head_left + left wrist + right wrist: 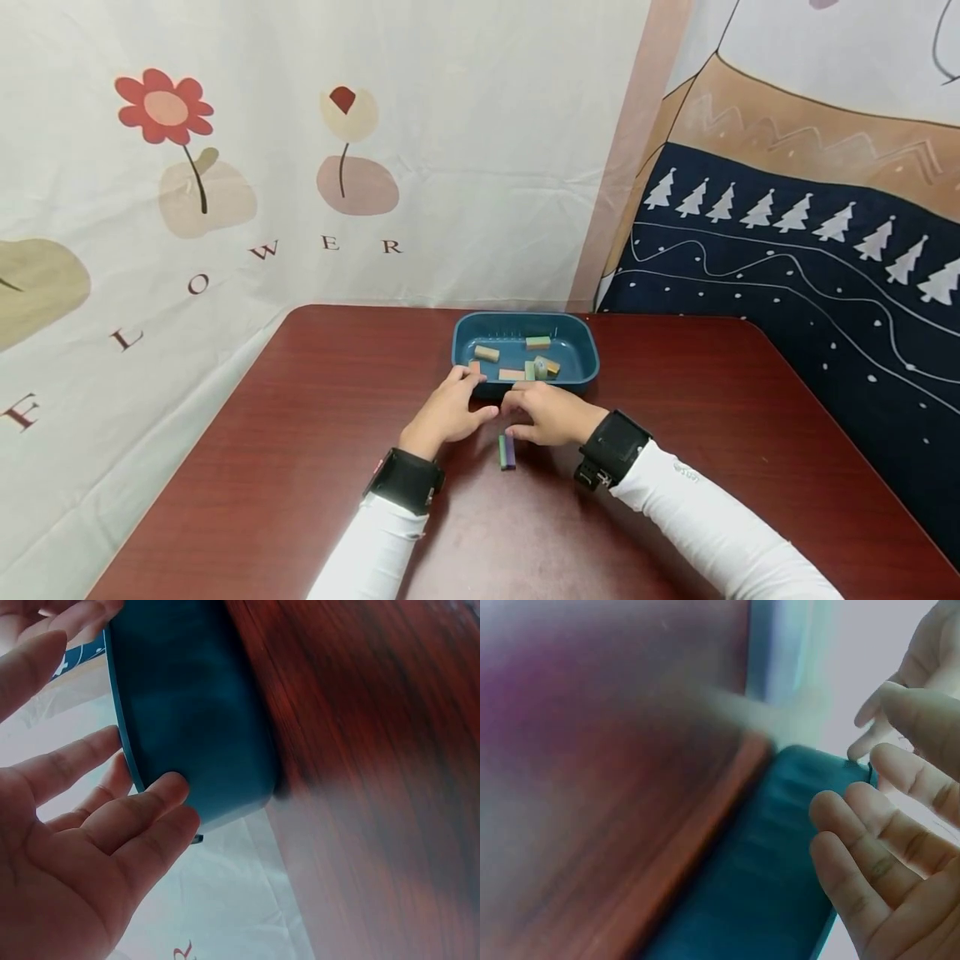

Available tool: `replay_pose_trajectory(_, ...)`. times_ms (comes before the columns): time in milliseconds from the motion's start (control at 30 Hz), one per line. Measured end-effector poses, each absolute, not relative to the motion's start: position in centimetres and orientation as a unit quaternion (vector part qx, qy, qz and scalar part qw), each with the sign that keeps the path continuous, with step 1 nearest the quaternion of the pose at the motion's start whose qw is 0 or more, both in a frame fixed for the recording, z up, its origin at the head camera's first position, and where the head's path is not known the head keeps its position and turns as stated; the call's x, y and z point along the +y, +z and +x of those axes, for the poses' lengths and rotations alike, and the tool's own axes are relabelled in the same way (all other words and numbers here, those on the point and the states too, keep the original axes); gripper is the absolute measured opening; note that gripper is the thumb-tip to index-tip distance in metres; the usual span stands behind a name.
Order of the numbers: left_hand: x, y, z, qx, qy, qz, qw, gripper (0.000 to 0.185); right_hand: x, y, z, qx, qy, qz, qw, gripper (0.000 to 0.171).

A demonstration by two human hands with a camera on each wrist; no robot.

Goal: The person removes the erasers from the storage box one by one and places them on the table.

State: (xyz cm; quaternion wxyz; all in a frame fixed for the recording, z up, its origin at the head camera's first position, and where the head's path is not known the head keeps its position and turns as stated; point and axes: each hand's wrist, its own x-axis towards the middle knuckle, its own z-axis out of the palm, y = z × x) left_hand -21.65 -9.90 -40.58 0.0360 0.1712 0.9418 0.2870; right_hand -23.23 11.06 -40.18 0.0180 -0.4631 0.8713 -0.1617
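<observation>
Both our hands sit loose-fingered at the blue tray's (525, 385) near wall, left hand (447, 412) touching it, right hand (551, 414) just over the green-purple block (507, 451) lying on the tabletop (300, 433). Looks like we're between pickups; next we'd pinch that block.

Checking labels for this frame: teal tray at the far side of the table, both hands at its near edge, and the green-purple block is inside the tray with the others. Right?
Not quite. The green-purple block is not inside the teal tray; it lies on the table, nearer the person than the tray, by the right hand. The head view shows it. The left hand is at the tray's near edge, as you said.
</observation>
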Motion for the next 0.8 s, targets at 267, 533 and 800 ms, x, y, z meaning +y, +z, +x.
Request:
replay_pose_trajectory(267, -9.9, -40.7, -21.5, 0.940, 0.292, 0.171, 0.040, 0.061, 11.3, -39.0, -24.8, 0.884, -0.152, -0.442, -0.004, 0.020)
replay_pose_trajectory(533, -10.0, -40.9, -21.5, 0.940, 0.294, 0.170, 0.036, 0.059, 11.5, -37.8, -26.7, 0.885, -0.164, -0.435, -0.008, 0.020)
replay_pose_trajectory(800, -10.0, -40.5, -21.4, 0.940, 0.294, 0.169, 0.040, 0.059, 12.0, -36.6, -28.8, 0.910, -0.132, -0.394, 0.010, 0.019)
